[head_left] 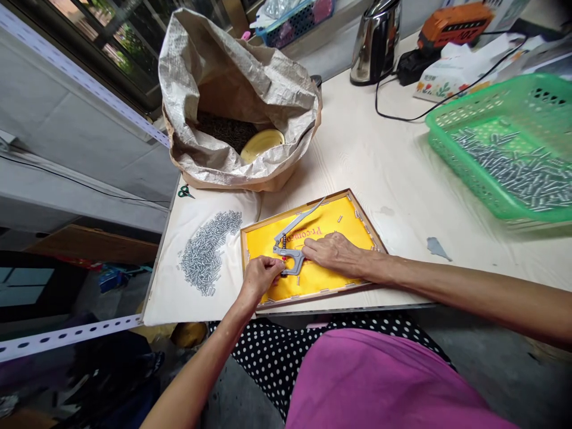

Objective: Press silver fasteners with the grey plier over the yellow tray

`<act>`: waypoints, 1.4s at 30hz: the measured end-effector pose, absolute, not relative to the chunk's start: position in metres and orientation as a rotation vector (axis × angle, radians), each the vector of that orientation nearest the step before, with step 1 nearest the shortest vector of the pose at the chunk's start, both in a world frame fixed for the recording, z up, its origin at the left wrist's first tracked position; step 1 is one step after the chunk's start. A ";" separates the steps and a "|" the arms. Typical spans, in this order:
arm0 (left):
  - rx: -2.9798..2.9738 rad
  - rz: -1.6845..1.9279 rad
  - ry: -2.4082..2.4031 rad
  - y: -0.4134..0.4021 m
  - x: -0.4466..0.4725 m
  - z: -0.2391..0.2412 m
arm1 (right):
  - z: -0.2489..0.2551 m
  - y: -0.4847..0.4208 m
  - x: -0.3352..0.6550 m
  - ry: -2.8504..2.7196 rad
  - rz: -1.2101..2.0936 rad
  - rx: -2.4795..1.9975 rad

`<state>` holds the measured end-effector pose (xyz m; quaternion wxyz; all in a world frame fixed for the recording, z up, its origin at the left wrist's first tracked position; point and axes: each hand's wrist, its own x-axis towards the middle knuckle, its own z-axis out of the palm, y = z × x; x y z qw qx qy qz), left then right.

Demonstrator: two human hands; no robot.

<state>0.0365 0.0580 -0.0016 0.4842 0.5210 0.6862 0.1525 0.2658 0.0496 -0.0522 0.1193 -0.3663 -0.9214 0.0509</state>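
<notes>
A grey lever tool (292, 257) with a dark spring and a small red part lies over a shallow tray (249, 227) lined in yellow. Its long upper lever slants up to the right, raised away from the body. At the tool's jaw, my left hand (261, 275) is closed in a pinch; what its fingertips hold is too small to make out. My right hand (335, 253) is curled against the tool's right side, fingers closed on it, hiding that part. Several small metal pieces (340, 218) lie in the tray and along its edges.
Left of the tray, a pile of small silver pieces (206, 253) rests on white cloth, near green scissors (185, 192). Behind stands an open woven sack (286, 164) holding dark pieces and a yellow bowl (263, 145). A green basket (473, 179) and a kettle (375, 42) are rightward.
</notes>
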 end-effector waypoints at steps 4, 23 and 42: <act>1.216 0.179 1.632 0.063 0.036 0.005 | -0.063 0.050 0.264 -2.698 0.230 -1.101; 1.065 0.114 1.699 0.061 0.041 0.010 | -0.033 0.083 0.278 -2.642 0.183 -1.274; 2.607 -0.003 1.216 0.063 0.071 0.004 | -0.031 0.061 0.272 -2.520 0.298 -1.178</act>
